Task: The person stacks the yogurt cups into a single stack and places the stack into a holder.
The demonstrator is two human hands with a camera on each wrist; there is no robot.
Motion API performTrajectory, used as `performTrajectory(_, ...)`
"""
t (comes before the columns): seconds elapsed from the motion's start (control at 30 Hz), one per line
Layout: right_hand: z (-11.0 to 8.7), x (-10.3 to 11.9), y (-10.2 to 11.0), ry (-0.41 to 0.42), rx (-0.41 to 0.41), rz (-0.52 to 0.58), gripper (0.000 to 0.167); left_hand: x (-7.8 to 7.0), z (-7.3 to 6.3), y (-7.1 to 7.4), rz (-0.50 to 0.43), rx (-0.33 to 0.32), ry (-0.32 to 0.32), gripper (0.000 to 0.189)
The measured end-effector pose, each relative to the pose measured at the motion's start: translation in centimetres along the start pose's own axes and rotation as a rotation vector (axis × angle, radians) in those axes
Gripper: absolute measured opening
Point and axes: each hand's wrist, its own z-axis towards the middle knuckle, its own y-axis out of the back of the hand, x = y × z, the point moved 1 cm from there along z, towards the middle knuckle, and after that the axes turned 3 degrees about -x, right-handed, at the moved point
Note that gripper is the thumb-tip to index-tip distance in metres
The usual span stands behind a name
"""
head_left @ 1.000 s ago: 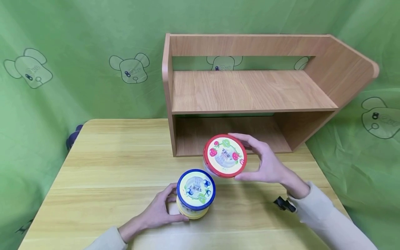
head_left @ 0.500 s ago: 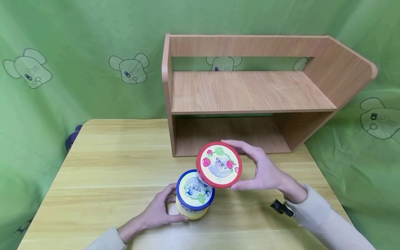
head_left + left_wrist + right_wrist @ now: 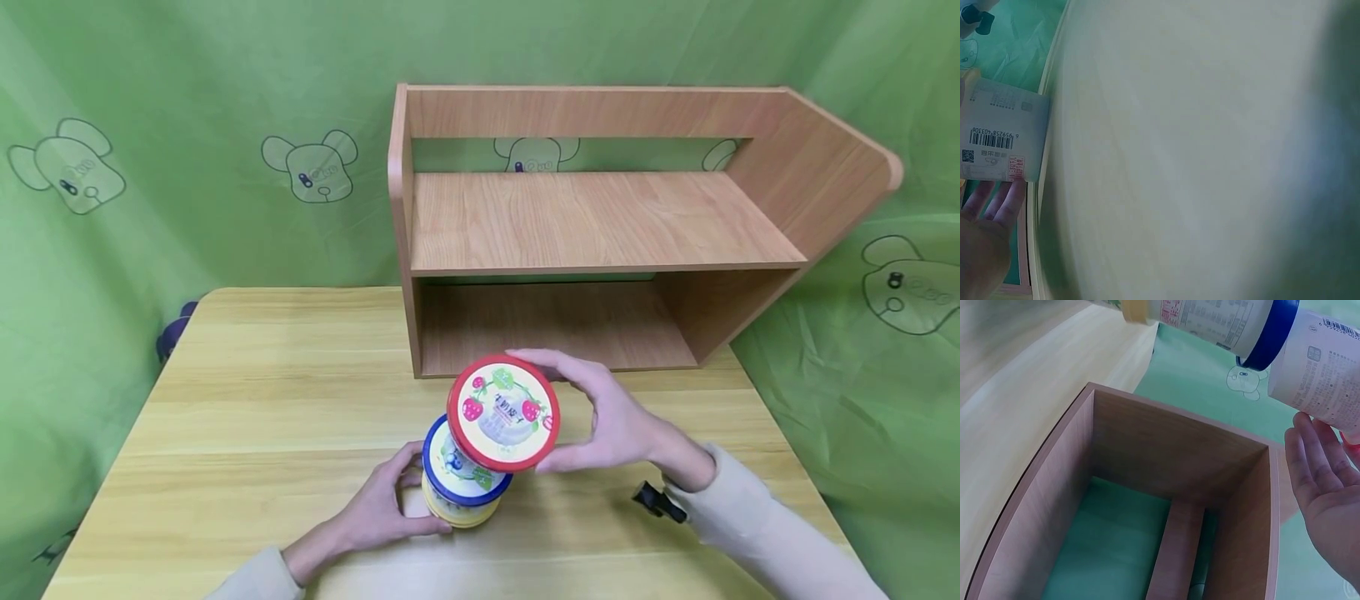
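Observation:
A blue-lidded tub (image 3: 459,487) stands on the wooden table (image 3: 247,400) near its front edge. My left hand (image 3: 378,510) grips its side from the left; its label shows in the left wrist view (image 3: 1002,137). My right hand (image 3: 611,417) holds a red-lidded tub (image 3: 502,412) in the air, partly over the blue lid. In the right wrist view the red-lidded tub's wall (image 3: 1325,375) is beside the blue lid's rim (image 3: 1269,334), with my fingers (image 3: 1310,462) on it.
A wooden two-level shelf unit (image 3: 600,221) stands at the back of the table, both levels bare. Green cloth with cartoon prints hangs behind and around. A dark object (image 3: 171,333) sits at the table's far left corner.
My right hand has carried the red-lidded tub left and toward me, from beside the shelf to partly over the blue-lidded tub. The left hand has stayed put.

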Motion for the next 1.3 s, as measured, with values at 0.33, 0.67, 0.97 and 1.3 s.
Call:
performTrajectory(0.33, 0.4, 0.1, -0.5, -0.001, 0.028, 0.002, 0.102, 0.0, 0.0, 0.0, 0.003, 0.000, 0.007, 0.088)
performTrajectory(0.67, 0.9, 0.1, -1.0, -0.003, 0.049, -0.008, 0.103, 0.1, 0.0, 0.0, 0.001, -0.004, 0.008, 0.090)
performTrajectory(0.97, 1.3, 0.0, -1.1, 0.032, 0.054, -0.006, 0.100, 0.0, -0.1, -0.1, -0.001, -0.008, 0.009, 0.092)
performTrajectory(1.3, 1.6, -0.1, -1.4, 0.051, 0.085, 0.000, 0.099, -0.1, 0.0, -0.1, -0.009, -0.005, 0.024, 0.093)
